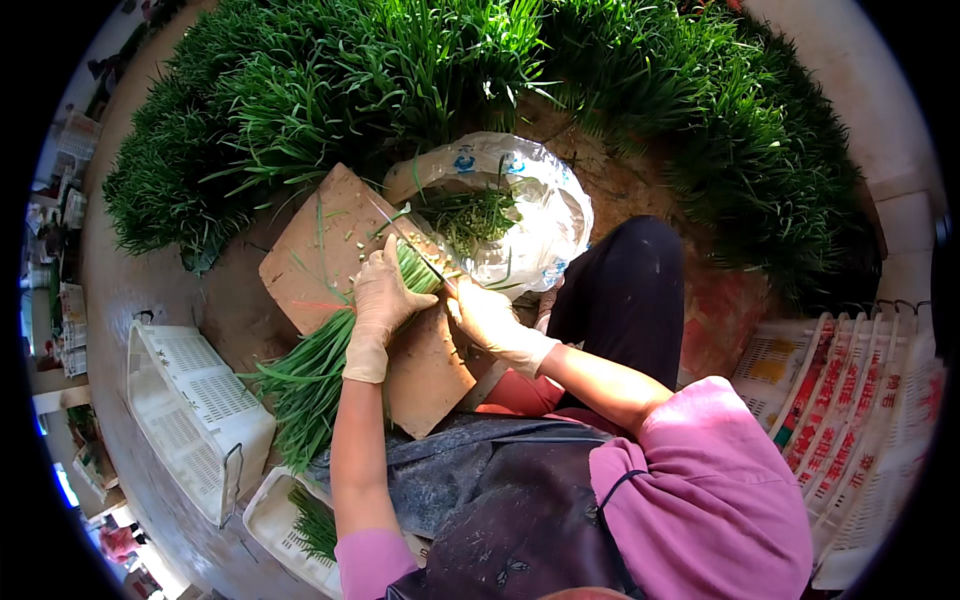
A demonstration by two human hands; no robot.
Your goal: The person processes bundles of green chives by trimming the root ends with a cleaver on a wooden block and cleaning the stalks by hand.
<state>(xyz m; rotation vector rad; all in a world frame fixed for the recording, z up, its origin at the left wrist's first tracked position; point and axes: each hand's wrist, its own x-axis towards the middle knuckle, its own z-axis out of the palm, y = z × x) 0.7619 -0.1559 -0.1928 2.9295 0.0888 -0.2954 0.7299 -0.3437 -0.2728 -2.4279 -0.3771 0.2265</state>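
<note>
A bundle of green garlic chives lies across a square wooden board, its pale stem ends toward the upper right. My left hand, in a thin pale glove, presses on the stems with its fingers spread around them. In my gloved right hand is the handle of a long, thin knife, whose blade lies across the bundle near the cut ends. Small cut stem pieces are scattered on the board. A red tie shows at the bundle's left side. Past the board, a clear plastic bag lines a round container with trimmings.
Masses of upright green chives curve around the far side. A white plastic crate stands at the left, with another crate holding greens below it. Stacked white crates with red writing are at the right. My knee is beside the bag.
</note>
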